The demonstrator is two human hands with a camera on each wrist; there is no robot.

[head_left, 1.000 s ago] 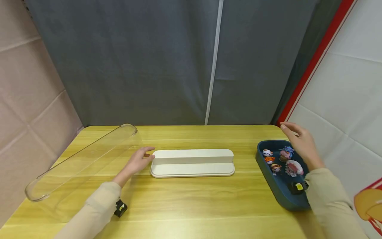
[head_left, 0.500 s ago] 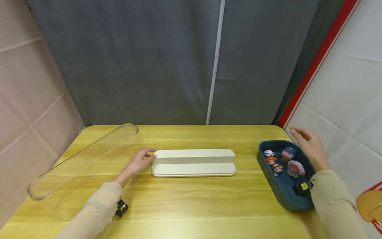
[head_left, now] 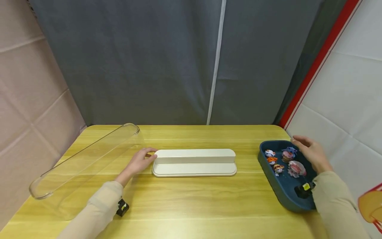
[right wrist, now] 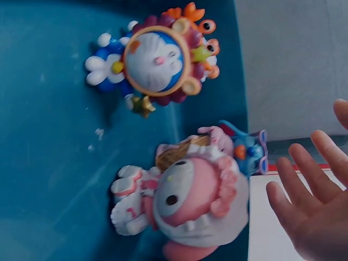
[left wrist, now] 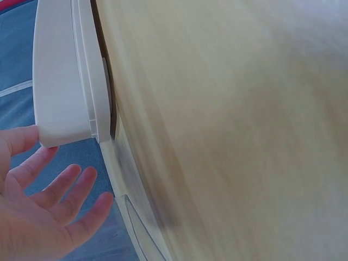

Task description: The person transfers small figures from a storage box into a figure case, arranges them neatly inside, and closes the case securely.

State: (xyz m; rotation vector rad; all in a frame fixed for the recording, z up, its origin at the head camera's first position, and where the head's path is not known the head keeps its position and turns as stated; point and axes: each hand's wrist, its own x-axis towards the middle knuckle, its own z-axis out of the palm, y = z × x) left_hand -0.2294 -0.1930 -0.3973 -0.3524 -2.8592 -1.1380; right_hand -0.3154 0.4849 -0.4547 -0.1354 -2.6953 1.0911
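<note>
My left hand (head_left: 139, 162) touches the left end of a white stepped display base (head_left: 194, 169). In the left wrist view, thumb and index fingertip meet the base's end while the other fingers spread loosely. Over the far right part of a dark blue tray (head_left: 276, 189) hovers my right hand (head_left: 313, 154), fingers loosely bent, nothing visible in it. Several small figurines stand or lie in the tray. One is a pink figurine in a white bonnet (right wrist: 187, 201); another is a blue-and-white cat figurine with a mane (right wrist: 155, 62). Both are apart from the right hand.
A long clear plastic cover (head_left: 86, 162) lies slantwise at the left of the wooden table (head_left: 209, 202). A grey curtain (head_left: 149, 66) hangs behind the table's far edge. White panels with a red border (head_left: 320, 63) stand close at the right.
My right hand has come lower and slightly right over the tray. The left hand stays at the base's end. The whole view has shifted slightly.
</note>
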